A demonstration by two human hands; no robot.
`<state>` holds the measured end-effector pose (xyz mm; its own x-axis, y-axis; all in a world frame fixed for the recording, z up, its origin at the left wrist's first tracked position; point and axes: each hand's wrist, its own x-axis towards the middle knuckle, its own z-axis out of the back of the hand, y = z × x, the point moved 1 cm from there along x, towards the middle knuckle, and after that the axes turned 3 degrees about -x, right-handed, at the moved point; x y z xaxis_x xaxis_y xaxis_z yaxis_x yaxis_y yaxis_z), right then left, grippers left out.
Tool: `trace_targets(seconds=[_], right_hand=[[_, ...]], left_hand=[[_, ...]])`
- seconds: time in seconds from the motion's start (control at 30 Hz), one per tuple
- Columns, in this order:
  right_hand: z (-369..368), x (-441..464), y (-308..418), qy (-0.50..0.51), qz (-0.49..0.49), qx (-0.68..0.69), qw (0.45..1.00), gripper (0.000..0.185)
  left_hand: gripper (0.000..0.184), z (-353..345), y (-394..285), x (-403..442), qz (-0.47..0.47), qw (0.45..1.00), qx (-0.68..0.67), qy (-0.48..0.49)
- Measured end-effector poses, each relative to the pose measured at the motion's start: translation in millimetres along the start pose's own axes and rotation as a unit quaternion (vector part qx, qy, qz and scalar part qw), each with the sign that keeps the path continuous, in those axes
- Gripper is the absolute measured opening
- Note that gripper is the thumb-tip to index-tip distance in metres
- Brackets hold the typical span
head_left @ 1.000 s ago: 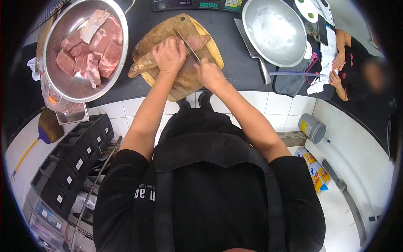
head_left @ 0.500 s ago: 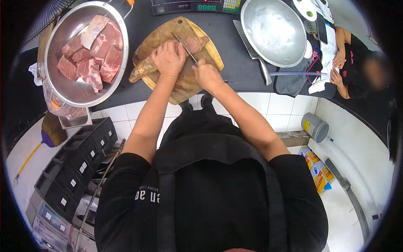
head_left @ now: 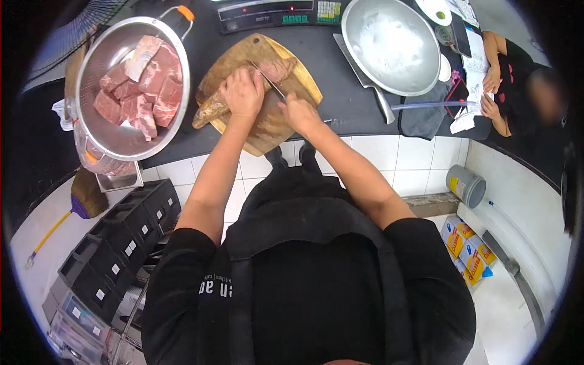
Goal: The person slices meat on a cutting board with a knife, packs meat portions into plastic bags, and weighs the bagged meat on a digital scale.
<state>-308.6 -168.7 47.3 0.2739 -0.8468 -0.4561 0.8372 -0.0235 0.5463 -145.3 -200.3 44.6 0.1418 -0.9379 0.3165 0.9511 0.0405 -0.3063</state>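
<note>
A long, brown-skinned piece of meat lies slantwise across a wooden cutting board, its pinkish end towards the upper right. My left hand presses down on the middle of the meat, fingers curled over it. Closed round the handle of a knife, my right hand is just right of and below the meat. The blade points up and left, against the meat close beside my left fingers. How deep it cuts is hard to see.
At left stands a perforated steel colander of raw meat chunks. A scale sits behind the board. Right are a large knife, a metal bowl and a co-worker's hands on papers. Black bins stand low at left.
The whole view has shifted slightly. The knife's handle hand has drawn a little back and the blade's angle has changed slightly, while my left hand stays on the meat.
</note>
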Motion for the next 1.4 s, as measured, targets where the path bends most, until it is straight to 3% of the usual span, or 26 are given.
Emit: trace_targets(seconds=[0.07, 0.1, 0.13, 0.2, 0.23, 0.33, 0.83, 1.4], right_hand=[[-1.6, -2.4, -18.3, -0.005, 0.02, -0.005, 1.0, 0.04], [3.2, -5.9, -21.2, -0.002, 0.031, -0.008, 0.999, 0.041], [7.2, -8.4, -24.3, -0.003, 0.038, -0.011, 0.999, 0.041], [29.5, -22.2, -12.2, -0.014, 0.03, 0.023, 0.999, 0.042], [37.5, -31.7, -5.4, -0.041, 0.025, 0.028, 0.998, 0.041], [53.8, -52.1, 13.2, -0.045, -0.007, 0.007, 0.999, 0.041], [45.6, -65.9, 21.8, -0.027, -0.002, -0.034, 0.999, 0.038], [37.9, -50.0, 20.5, 0.004, -0.025, -0.031, 0.999, 0.037]], left_hand=[[0.039, 10.7, -1.7, -0.6, -0.026, 0.996, -0.033, 0.083], [0.059, 20.3, 3.1, 1.6, -0.063, 0.982, -0.078, 0.159], [0.059, 26.9, 5.2, 5.5, -0.06, 0.984, -0.075, 0.153], [0.075, 35.5, 7.8, 13.0, -0.126, 0.945, 0.002, 0.303], [0.082, 38.9, 4.8, 16.9, -0.13, 0.935, 0.014, 0.33], [0.078, 33.2, -9.7, 24.3, -0.073, 0.915, 0.06, 0.393], [0.071, 22.4, -21.1, 10.4, -0.023, 0.949, 0.096, 0.298], [0.067, 14.3, -8.6, 2.8, -0.088, 0.965, 0.049, 0.241]])
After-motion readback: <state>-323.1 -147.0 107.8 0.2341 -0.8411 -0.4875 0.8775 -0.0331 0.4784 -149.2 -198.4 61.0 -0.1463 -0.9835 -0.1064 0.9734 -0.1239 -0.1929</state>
